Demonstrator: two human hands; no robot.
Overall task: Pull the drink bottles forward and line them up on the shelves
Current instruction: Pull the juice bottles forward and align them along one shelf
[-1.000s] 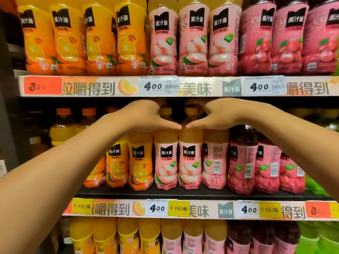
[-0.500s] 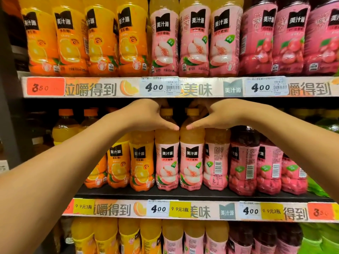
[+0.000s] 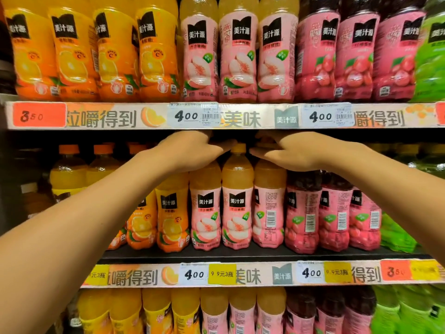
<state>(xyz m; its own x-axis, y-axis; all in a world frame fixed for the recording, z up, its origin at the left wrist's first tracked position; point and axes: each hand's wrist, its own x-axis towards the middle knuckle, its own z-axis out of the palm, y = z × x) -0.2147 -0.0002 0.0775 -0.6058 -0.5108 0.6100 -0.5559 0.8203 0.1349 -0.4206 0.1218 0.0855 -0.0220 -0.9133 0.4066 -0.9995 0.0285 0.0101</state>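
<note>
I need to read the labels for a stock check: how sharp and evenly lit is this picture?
Head view: the middle peach bottle and the 400 price tag read clearly; the green bottles at the right edge are smeared by blur; the wide lens bows the shelf strip; the gap under the upper shelf, where the left hand and right hand reach, is dark.

You have one view only, from the camera on your head, so nothing is shared with a second one; it faces straight into the drinks shelving at close range, level with the middle shelf (image 3: 240, 255); the wide lens bows the price strip (image 3: 154, 116) above and the one below; the top row is cut at the bottle shoulders and the bottom row at the labels; both your forearms enter from the lower corners and reach away from you.
</note>
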